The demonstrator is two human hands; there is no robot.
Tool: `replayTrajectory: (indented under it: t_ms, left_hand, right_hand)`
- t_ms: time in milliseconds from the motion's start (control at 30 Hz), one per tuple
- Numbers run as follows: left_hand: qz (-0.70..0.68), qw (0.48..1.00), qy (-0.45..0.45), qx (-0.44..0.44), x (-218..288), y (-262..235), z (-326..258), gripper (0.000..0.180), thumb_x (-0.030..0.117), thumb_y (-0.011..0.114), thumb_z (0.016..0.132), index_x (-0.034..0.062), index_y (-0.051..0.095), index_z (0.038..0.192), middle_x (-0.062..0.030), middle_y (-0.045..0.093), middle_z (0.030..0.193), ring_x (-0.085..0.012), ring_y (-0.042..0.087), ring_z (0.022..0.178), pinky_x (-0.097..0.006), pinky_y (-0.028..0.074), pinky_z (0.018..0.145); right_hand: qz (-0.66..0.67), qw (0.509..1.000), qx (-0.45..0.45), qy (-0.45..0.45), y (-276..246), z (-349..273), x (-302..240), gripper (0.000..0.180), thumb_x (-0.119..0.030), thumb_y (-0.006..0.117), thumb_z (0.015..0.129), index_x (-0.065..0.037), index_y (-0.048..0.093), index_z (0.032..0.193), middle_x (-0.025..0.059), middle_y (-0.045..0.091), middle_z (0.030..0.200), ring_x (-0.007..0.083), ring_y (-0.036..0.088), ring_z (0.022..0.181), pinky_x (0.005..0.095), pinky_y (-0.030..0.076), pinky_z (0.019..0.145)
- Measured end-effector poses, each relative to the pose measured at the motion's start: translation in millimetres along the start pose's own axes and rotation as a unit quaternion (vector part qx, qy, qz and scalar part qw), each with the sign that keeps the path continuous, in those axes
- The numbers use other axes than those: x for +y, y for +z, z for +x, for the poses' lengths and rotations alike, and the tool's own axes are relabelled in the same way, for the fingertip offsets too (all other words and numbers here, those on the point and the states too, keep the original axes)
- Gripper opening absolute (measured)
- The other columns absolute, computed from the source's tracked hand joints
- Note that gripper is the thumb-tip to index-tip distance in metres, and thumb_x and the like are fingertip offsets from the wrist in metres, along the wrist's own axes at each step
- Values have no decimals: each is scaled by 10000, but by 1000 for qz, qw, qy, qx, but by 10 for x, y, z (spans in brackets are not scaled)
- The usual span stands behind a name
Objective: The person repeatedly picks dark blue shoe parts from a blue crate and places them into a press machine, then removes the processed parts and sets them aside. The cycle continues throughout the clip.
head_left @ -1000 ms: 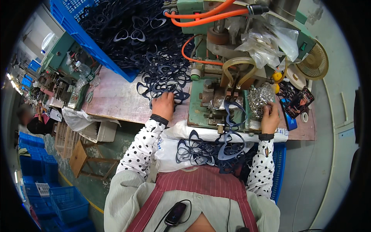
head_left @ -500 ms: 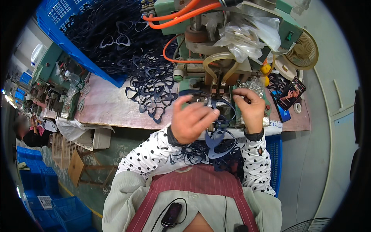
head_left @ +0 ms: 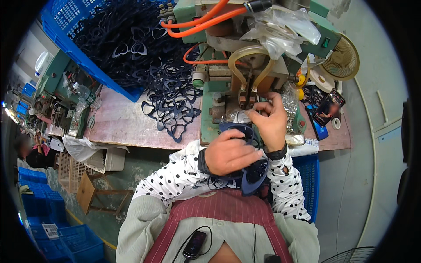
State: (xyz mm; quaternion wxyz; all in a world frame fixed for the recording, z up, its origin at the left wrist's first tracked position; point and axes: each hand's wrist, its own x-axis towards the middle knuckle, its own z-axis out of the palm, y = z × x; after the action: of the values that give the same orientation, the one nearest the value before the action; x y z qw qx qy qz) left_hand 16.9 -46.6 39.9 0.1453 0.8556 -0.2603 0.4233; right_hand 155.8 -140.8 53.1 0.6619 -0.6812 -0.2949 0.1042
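In front of the green press machine (head_left: 211,118), my left hand (head_left: 230,153) has its fingers curled in against a navy loop-shaped piece (head_left: 234,127). Part of that piece is hidden behind the hand. Above and to the right, my right hand (head_left: 272,122) is closed in a pinch, thumb and forefinger together just below the press head (head_left: 248,101). Whatever is between those fingertips is too small to make out. More navy loops (head_left: 252,189) hang below my hands onto the red striped apron (head_left: 210,204).
A blue crate (head_left: 118,85) of navy loops is tipped at the back left, its contents spilling over the pink tabletop (head_left: 118,120). To the right lie clear small parts in plastic (head_left: 289,109), a phone (head_left: 328,108) and a tape roll (head_left: 336,123). An orange hose (head_left: 197,19) crosses overhead.
My left hand has come down and slightly right, toward my lap. My right hand has moved left and its fingertips now reach in under the press head. The navy loops have shifted lower.
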Motion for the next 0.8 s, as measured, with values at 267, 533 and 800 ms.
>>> replayTrajectory:
  t_ms: [267, 533, 800]
  left_hand:
    - [91, 989, -72, 87, -208, -271, 132, 290, 72, 656, 777, 27, 642, 1064, -70, 669, 925, -195, 603, 732, -324, 486, 709]
    - [-20, 918, -343, 199, -278, -422, 252, 189, 30, 586, 883, -4, 634, 1063, -86, 681, 847, -177, 608, 733, -279, 482, 703]
    - [-99, 994, -45, -29, -102, 116, -29, 393, 40, 565, 806, -13, 606, 1193, -181, 624, 1200, -310, 611, 1110, -467, 460, 978]
  right_hand:
    - [-6, 1000, -17, 16, 3, -18, 22, 537, -50, 755, 710, 24, 464, 1155, 62, 671, 789, 58, 530, 628, 220, 434, 571]
    - [66, 998, 6, 13, 70, -44, 103, 558, -52, 756, 719, 35, 458, 1182, 77, 683, 816, 74, 532, 638, 234, 439, 583]
    - [-179, 973, 120, -78, -464, 174, 396, 334, -86, 712, 785, -59, 610, 1101, 92, 696, 912, 185, 648, 790, 308, 510, 724]
